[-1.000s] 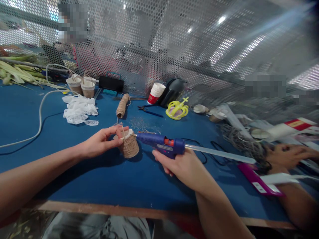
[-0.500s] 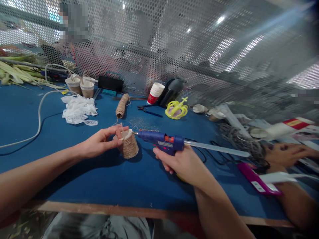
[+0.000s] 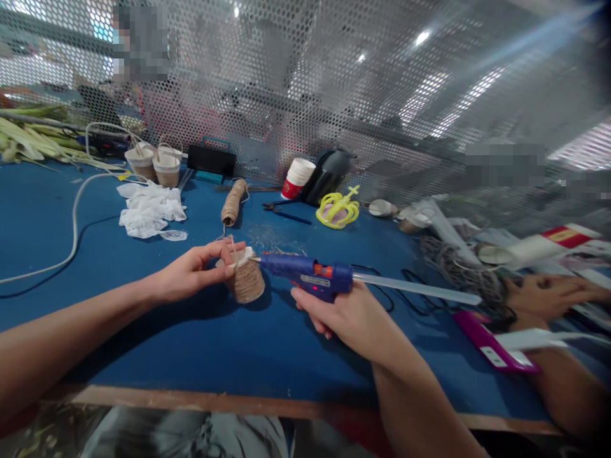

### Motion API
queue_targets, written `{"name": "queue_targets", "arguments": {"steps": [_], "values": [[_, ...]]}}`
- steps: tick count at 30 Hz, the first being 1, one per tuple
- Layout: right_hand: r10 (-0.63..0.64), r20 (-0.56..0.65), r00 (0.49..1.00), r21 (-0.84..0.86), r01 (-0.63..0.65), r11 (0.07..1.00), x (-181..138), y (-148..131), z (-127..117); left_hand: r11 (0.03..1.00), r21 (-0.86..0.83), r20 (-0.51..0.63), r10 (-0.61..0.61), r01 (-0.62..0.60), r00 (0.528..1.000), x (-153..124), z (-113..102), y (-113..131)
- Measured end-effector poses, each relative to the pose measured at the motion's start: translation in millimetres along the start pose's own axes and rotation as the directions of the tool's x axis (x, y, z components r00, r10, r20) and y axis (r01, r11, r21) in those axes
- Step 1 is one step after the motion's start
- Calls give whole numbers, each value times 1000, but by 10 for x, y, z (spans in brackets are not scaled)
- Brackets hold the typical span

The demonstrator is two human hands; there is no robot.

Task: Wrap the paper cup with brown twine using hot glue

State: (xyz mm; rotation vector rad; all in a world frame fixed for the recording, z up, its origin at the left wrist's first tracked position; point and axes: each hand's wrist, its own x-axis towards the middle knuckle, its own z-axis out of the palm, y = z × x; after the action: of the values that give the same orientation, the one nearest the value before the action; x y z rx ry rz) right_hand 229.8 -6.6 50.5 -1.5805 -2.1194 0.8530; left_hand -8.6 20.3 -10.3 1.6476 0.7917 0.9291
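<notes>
My left hand grips a paper cup wrapped in brown twine, its fingers closed on the rim. White shows at the cup's top, and the cup tilts a little on the table. My right hand is wrapped round the handle of a blue glue gun. The gun's metal tip meets the cup's upper edge, and I cannot tell whether they touch. A long clear glue stick sticks out of its back. A roll of twine lies behind the cup, with a strand leading towards my left fingers.
Pliers, a yellow crown-shaped piece and stacked paper cups stand farther back. White gloves and twine-wrapped cups are left. At right are a purple power strip and another person's hand.
The glue gun has shifted slightly left and down, its tip now lower at the cup's edge. My left hand and the cup have barely moved.
</notes>
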Motion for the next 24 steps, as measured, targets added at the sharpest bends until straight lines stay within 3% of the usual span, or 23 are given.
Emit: {"name": "queue_targets", "arguments": {"steps": [24], "values": [[-18,-3,1000,-49,17,999,4,3,-4,999,32,23,2,-2,1000,-1,-4,18]]}}
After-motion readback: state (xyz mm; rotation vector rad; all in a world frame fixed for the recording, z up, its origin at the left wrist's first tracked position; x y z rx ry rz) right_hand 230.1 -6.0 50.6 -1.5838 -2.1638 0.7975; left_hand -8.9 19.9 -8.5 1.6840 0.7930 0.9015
